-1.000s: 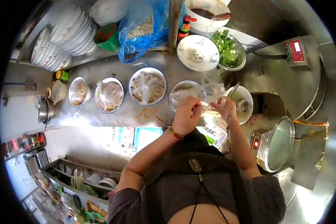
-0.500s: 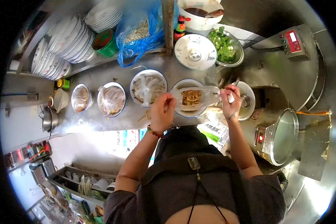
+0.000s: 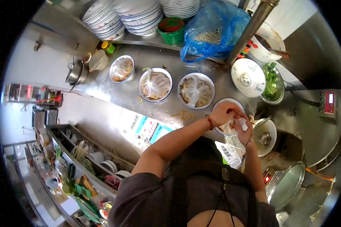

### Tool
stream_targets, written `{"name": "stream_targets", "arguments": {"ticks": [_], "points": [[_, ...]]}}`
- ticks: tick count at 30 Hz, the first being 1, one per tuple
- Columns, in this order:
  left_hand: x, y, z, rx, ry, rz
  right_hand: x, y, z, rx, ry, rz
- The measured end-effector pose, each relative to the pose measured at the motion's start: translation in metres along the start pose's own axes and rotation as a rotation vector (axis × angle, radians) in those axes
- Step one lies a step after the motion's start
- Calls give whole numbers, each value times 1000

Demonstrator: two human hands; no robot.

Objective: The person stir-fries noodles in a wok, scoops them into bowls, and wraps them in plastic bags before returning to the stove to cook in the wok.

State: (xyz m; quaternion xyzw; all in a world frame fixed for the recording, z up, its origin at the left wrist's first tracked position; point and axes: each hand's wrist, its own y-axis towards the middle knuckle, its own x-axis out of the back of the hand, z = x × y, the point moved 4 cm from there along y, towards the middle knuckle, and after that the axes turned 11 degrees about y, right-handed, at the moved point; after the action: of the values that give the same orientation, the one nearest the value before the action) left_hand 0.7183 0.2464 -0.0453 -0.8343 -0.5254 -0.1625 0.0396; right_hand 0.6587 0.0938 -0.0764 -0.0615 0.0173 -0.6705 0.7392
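My left hand (image 3: 224,112) and my right hand (image 3: 244,129) are close together above a bowl (image 3: 230,100) at the counter's front edge. Inside that bowl is a clear plastic bag (image 3: 227,129) with brownish food, mostly covered by my hands. The fingers of both are closed on the gathered bag top. A crumpled white piece (image 3: 243,124) shows in the right hand; I cannot tell whether it is bag or tissue. To the left stand a bowl holding a knotted bag (image 3: 196,90), another with a tied bag (image 3: 155,84), and a smaller bagged bowl (image 3: 123,70).
Rubber bands (image 3: 182,115) lie on the steel counter (image 3: 113,90). An empty patterned bowl (image 3: 248,78) and a bowl of greens (image 3: 271,81) stand back right. A white bowl with a ladle (image 3: 265,138) is right of my hands, near a round pot (image 3: 288,185). Stacked bowls (image 3: 140,17) fill the shelf.
My hands have come together over the bowl, the left crossing toward the right one. The stretched bag opening is now gathered between them. The camera view has turned and shifted left.
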Motion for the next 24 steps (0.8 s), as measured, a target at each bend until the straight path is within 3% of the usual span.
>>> {"name": "stream_targets", "arguments": {"ticks": [1, 5, 8, 11, 12, 14, 16, 18, 19, 20, 21, 22, 23, 24], "points": [[-10, 2, 15, 139, -182, 210, -1, 3, 2, 1, -6, 11], [-28, 13, 29, 188, -556, 269, 6, 1, -3, -39, 218, -86], [-28, 14, 31, 239, -441, 264, 7, -1, 3, -130, 220, -168], [-32, 14, 35, 270, -340, 275, 8, 0, -6, -60, 289, -264], [-35, 16, 38, 277, -294, 252, 14, 0, -6, 76, -2, -285], [-40, 21, 32, 284, -164, 247, 20, -1, -22, 224, -235, -444], [-44, 20, 31, 302, -25, 229, 23, 0, -34, 219, -196, -581], [-44, 18, 27, 183, 163, 82, 22, 7, 5, 4, 11, -754], [-44, 17, 23, 184, 171, 91, 27, 14, 0, 34, -234, -569], [-42, 18, 8, -2, 261, 37, 40, 18, -14, 31, -226, -576], [-42, 16, -3, -186, 347, -15, 44, 25, -39, -150, -256, -339], [-45, 15, 0, -180, 349, -3, 45, 26, -58, -329, -279, -97], [-45, 15, 7, -123, 284, -16, 46, 20, -38, -629, -75, 54], [-45, 17, 13, -69, 219, -34, 49, 15, -27, -629, -71, 53]]}}
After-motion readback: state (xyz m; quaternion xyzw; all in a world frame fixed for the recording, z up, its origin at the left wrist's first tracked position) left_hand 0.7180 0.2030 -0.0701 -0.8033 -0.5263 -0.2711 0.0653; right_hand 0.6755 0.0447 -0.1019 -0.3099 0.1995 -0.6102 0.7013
